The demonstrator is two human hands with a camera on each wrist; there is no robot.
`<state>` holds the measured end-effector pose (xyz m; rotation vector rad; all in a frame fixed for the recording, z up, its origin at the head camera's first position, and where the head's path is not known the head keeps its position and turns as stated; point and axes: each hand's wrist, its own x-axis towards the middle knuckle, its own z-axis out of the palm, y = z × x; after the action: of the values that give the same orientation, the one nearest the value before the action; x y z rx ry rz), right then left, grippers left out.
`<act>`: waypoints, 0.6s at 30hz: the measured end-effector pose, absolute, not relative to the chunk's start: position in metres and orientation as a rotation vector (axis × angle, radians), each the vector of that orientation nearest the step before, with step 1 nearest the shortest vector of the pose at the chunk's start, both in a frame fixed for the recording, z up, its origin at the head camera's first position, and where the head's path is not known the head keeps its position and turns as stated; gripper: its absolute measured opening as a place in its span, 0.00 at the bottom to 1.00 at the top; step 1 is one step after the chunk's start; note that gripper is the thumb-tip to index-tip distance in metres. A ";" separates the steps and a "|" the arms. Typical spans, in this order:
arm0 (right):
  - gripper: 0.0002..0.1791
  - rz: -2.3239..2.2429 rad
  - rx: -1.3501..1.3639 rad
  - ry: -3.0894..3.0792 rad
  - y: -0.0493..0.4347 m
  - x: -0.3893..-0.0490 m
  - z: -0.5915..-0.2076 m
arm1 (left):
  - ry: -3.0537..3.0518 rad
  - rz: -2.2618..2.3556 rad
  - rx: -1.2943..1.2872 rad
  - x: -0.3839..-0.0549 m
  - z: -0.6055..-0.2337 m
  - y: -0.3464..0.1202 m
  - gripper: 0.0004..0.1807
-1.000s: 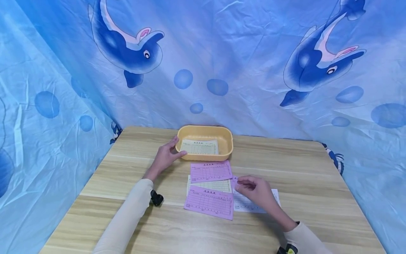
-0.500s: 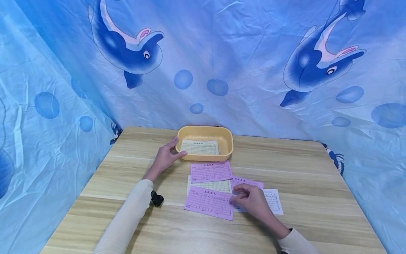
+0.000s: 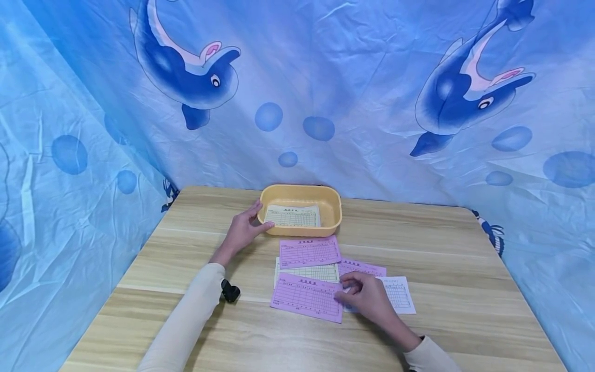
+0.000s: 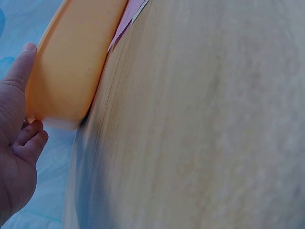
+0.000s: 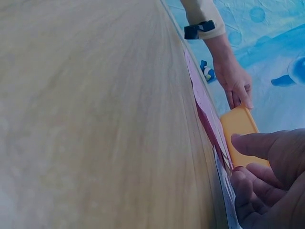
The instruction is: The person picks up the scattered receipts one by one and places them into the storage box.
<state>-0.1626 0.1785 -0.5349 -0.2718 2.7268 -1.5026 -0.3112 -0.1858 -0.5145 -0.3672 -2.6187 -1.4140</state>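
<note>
On the wood-grain counter (image 3: 223, 330), the nearest purple rectangular paper slip (image 3: 304, 298) lies crosswise, right end at the nearer right hand (image 3: 369, 298), thumb and fingers parted; beyond, the left hand (image 3: 241, 230) grips the yellow-orange plastic tray (image 3: 331, 212) by its left end.

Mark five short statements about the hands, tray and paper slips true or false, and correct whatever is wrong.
1. The left hand touches the left end of the tray. True.
2. The top slip visible inside the tray is purple. False: it is a pale printed slip.
3. Three purple slips lie on the table. True.
4. The right hand is inside the tray. False: the right hand is over the slips on the table, by the right edge of the nearest purple slip.
5. The white slip lies left of the tray. False: the white slip lies on the right, partly hidden by the right hand in the head view.
</note>
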 end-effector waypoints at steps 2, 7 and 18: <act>0.20 -1.489 -0.277 2.746 0.178 -0.163 -0.535 | -2.616 -1.414 -0.370 -0.312 -0.515 -0.186 0.54; 0.19 -1.416 -0.290 2.791 0.175 -0.164 -0.536 | -2.613 -1.403 -0.377 -0.312 -0.516 -0.186 0.54; 0.14 -1.445 -0.340 2.726 0.173 -0.163 -0.533 | -2.609 -1.416 -0.376 -0.311 -0.516 -0.186 0.54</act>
<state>-0.1628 0.1734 -0.5331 -0.3395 2.7265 -1.4448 -0.3114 -0.1861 -0.5159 -0.3760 -2.6093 -1.4160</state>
